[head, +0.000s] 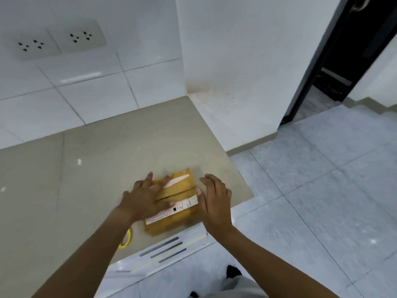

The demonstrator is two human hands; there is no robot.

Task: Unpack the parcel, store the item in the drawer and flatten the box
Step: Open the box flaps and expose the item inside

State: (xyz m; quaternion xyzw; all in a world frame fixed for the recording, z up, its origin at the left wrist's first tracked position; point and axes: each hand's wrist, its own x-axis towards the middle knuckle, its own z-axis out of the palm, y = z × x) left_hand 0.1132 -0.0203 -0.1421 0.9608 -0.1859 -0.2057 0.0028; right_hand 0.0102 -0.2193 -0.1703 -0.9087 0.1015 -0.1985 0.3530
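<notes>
A small brown cardboard box (178, 191) with a white shipping label and a strip of white tape lies on the beige countertop (96, 164), close to its front right corner. My left hand (144, 195) rests flat on the box's left part with the fingers spread. To the right of the box my right hand (216, 197) is held with straight fingers, its thumb touching the box's right edge. The box flaps look closed, with a seam across the middle. The frame is motion-blurred.
A yellow looped band (126, 238) lies on the counter near my left forearm. Below the counter's front edge is a white drawer front with grey slots (165, 250). White tiled wall with two sockets (58, 40) behind; grey floor tiles and a dark doorway (343, 61) to the right.
</notes>
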